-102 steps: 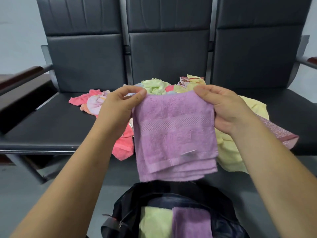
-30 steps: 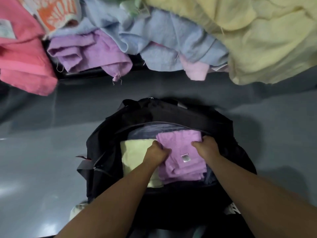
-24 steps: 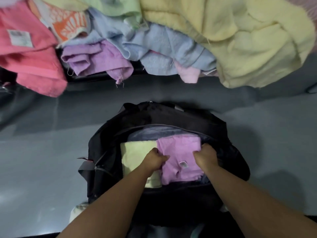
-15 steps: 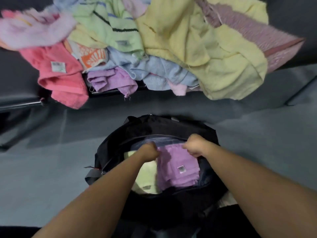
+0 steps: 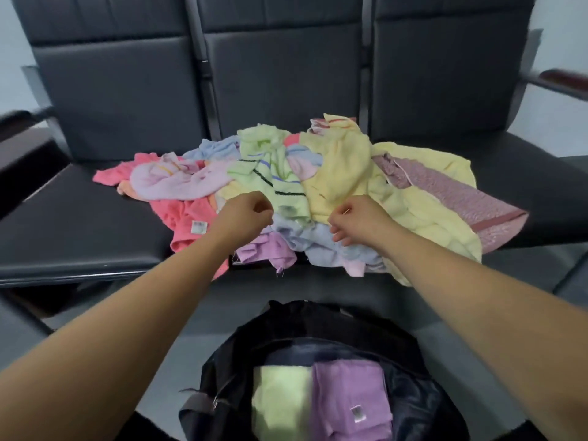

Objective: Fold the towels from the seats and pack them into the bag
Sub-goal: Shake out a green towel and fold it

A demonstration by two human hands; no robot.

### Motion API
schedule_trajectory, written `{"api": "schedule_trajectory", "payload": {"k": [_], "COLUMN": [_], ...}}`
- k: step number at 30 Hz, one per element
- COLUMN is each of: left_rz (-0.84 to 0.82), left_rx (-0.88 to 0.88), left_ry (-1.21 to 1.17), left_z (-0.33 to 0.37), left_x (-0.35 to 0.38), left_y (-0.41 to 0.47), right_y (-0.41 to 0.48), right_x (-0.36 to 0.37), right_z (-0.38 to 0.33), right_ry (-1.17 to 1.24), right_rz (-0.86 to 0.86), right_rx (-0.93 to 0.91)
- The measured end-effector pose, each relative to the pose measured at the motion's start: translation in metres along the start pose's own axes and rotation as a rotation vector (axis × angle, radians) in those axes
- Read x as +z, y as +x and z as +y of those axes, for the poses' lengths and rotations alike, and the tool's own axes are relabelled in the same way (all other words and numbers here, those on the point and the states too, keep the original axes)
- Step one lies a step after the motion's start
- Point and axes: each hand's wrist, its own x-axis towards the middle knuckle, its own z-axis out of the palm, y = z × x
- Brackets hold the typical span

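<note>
A row of three black padded seats point(image 5: 79, 224) stands in front of you, with an armrest point(image 5: 566, 81) at the far right, and grey floor point(image 5: 95, 345) shows between the seats and you. The loose towels lie in a heap stretching left to right over the middle seat and onto its neighbours. A coral towel point(image 5: 187, 218) and a lilac towel point(image 5: 178, 183) are at the left. A green striped towel point(image 5: 270, 173) and a yellow towel point(image 5: 343, 173) are in the middle, and a mauve patterned towel point(image 5: 451, 192) trails off to the right. A blue towel point(image 5: 311, 243) and a crumpled purple towel point(image 5: 264, 249) hang over the front edge. Your left hand point(image 5: 245, 214) hovers over the heap where coral meets green, fingers loosely curled with nothing in them. Your right hand point(image 5: 356, 218) hangs just above the blue towel, fingers drooping and half bent, also empty; whether either hand touches cloth is unclear. Below your arms the black bag point(image 5: 318, 316) sits open on the floor. Inside it a folded pale green towel point(image 5: 283, 399) and a folded purple towel point(image 5: 346, 393) lie side by side, long sides running away from you. A small white label point(image 5: 357, 413) sits near the purple one's near end, and another tag point(image 5: 199, 226) is on the coral towel. Both are too blurred to read.
</note>
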Motion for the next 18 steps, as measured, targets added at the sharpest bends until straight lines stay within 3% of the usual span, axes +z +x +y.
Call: {"api": "schedule_trajectory", "payload": {"k": [3, 5, 9, 12, 16, 18], "left_rz": [0.197, 0.229, 0.115, -0.036, 0.002, 0.123], "left_rx": [-0.026, -0.038, -0.159, -0.141, -0.19, -0.231], "left_ry": [-0.009, 0.024, 0.049, 0.095, -0.08, -0.235], "left_z": [-0.026, -0.042, -0.067, -0.08, -0.08, -0.077], "left_x": [-0.002, -0.002, 0.004, 0.013, 0.007, -0.001], "left_y": [0.008, 0.014, 0.028, 0.038, 0.046, 0.046], "right_y": [0.016, 0.029, 0.057, 0.076, 0.083, 0.077], "right_x": [0.009, 0.02, 0.054, 0.072, 0.063, 0.055], "right_z": [-0.015, -0.026, -0.045, -0.04, -0.044, -0.059], "right_ry": [-0.146, -0.26, -0.504, -0.706, -0.413, -0.22], "right_rz": [0.15, 0.183, 0.128, 0.132, 0.313, 0.283], "right_rx": [-0.176, -0.268, -0.234, -0.233, -0.335, -0.418]}}
